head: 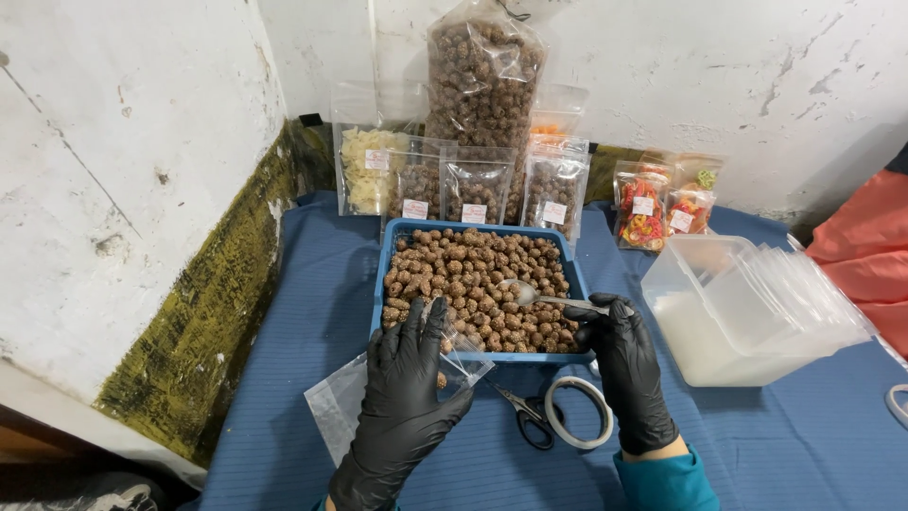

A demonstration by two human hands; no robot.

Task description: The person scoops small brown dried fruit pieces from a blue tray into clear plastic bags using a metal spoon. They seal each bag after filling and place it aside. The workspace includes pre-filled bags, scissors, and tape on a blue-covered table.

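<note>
Nearest the camera, the left hand [409, 397], in a black glove, is closed around a small clear pouch [461, 358], holding its mouth open just at the near edge of the blue tray [388, 254]; a brown ball or two shows through the plastic. An empty flat clear bag [337, 405] lies on the blue cloth [776, 445] beside that wrist. The right hand [628, 364], also gloved, grips the handle of a metal spoon [521, 290], whose bowl rests over the heap of rough brown balls [473, 270] filling the tray. Between the two wrists lie black-handled scissors [527, 413] and a roll of clear tape [579, 413] (the two overlap slightly). To the right stands a translucent plastic tub [709, 345] with a stack of clear bags [804, 293] leaning in it. Beyond the tray, filled pouches [476, 189] stand in a row against the white wall [123, 142]: brown balls, pale chips [364, 170], and red and yellow sweets [643, 210]. A tall bag of brown balls [483, 76] rises behind them.
</note>
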